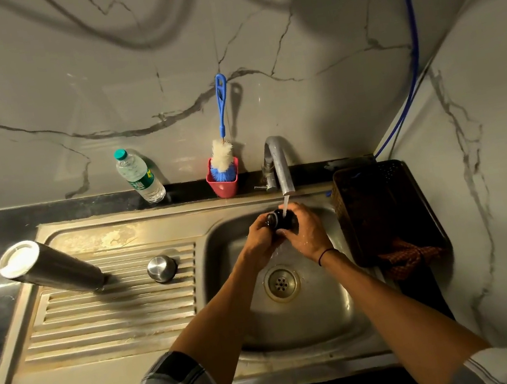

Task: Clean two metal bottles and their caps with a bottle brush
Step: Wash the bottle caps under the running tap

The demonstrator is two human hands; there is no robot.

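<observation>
We hold a dark cap [279, 220] under the tap [280, 168] stream over the sink [298, 323], left hand [260, 235] and right hand [305, 230] each with grip curled round it, for rinsing; bottle [49, 266] and second cap [161, 268] wait on the drainer; brush [224, 156] stands unused in its cup [224, 184].

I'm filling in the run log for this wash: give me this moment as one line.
left hand + right hand: hold dark cap | tap: running onto cap | bottle brush: in pink cup

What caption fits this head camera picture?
Both hands, left hand and right hand, rinse a black cap under the running tap.
</observation>
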